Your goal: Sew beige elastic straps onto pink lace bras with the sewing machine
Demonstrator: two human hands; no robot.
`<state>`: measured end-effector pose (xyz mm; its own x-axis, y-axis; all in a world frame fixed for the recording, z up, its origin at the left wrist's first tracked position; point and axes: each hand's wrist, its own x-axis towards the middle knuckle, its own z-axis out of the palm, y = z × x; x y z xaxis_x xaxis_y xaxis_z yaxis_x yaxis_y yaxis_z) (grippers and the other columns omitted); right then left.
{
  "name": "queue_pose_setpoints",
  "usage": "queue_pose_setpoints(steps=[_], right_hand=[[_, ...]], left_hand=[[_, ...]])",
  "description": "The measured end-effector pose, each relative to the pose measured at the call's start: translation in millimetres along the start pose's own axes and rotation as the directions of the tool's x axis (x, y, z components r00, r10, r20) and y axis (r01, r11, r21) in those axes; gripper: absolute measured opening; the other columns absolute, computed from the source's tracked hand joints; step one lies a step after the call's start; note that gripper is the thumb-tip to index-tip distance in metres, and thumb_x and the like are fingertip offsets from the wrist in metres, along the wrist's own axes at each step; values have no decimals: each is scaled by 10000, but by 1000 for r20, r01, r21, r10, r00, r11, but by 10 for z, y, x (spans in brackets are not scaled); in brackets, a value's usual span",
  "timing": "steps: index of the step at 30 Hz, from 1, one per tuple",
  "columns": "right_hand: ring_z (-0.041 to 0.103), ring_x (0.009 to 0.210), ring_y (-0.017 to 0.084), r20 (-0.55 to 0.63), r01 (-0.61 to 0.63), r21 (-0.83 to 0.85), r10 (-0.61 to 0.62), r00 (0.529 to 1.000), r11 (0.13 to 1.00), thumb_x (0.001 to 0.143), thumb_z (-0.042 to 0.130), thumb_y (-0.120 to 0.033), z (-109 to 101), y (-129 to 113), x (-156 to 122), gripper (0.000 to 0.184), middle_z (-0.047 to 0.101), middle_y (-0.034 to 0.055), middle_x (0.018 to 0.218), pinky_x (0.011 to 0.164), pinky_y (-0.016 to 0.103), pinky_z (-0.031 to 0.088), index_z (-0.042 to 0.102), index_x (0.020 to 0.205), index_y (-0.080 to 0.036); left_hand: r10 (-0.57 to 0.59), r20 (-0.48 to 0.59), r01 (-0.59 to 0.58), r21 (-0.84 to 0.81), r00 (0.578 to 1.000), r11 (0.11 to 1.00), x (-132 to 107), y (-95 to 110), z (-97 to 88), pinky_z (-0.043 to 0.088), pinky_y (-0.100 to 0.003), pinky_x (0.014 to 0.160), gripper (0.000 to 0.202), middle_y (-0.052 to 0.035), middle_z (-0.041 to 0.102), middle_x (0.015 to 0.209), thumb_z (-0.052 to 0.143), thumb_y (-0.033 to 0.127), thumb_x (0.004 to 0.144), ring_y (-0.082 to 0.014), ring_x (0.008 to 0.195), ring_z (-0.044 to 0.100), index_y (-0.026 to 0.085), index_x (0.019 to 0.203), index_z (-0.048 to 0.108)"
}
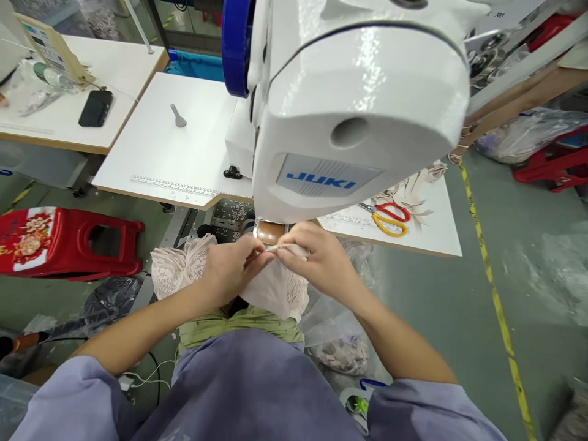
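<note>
A pale pink lace bra (179,269) hangs between my hands, just in front of the sewing machine (331,110) and over my lap. My left hand (232,269) is closed, with thumb and fingers pinching the bra's edge. Right beside it, my right hand (316,254) pinches the same edge, and a folded bit of the fabric shows between its fingers. The two hands' fingertips nearly meet below the machine head. Part of the bra is hidden behind my hands and wrists.
Scissors (390,219) with red and yellow handles lie on the table's right part, near fabric scraps (416,190). On the left are a grey tool (177,116), a ruler strip (172,188) and a phone (96,108). A red stool (92,242) stands on the floor at left.
</note>
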<state>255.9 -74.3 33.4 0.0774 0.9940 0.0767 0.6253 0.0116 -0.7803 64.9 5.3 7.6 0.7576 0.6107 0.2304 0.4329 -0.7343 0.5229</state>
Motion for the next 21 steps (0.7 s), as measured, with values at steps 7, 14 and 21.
queue_pose_setpoints(steps=[7, 14, 21], right_hand=[[288, 528, 102, 100, -62, -180, 81, 992, 982, 859, 539, -200, -49, -35, 342, 281, 305, -51, 521, 554, 291, 208, 526, 579, -188], [465, 603, 156, 76, -53, -262, 75, 994, 964, 918, 513, -260, -1, -3, 259, 267, 543, 12, 603, 602, 288, 319, 699, 737, -200], [518, 1116, 307, -343, 34, -470, -218, 914, 882, 928, 602, -354, 445, 281, -92, 268, 616, 107, 1100, 1025, 533, 375, 707, 1173, -332]], left_hand=[[540, -62, -484, 367, 839, 794, 61, -478, -2, 358, -266, 555, 372, 8, 661, 763, 463, 84, 946, -125, 588, 545, 197, 1276, 590], [488, 92, -473, 452, 868, 756, 112, -480, -53, 259, -271, 470, 387, 34, 544, 640, 446, 98, 941, -126, 493, 472, 232, 1278, 582], [270, 228, -347, 457, 936, 819, 113, -272, -99, 184, -271, 435, 377, 29, 549, 600, 472, 135, 919, -135, 455, 476, 190, 1287, 533]])
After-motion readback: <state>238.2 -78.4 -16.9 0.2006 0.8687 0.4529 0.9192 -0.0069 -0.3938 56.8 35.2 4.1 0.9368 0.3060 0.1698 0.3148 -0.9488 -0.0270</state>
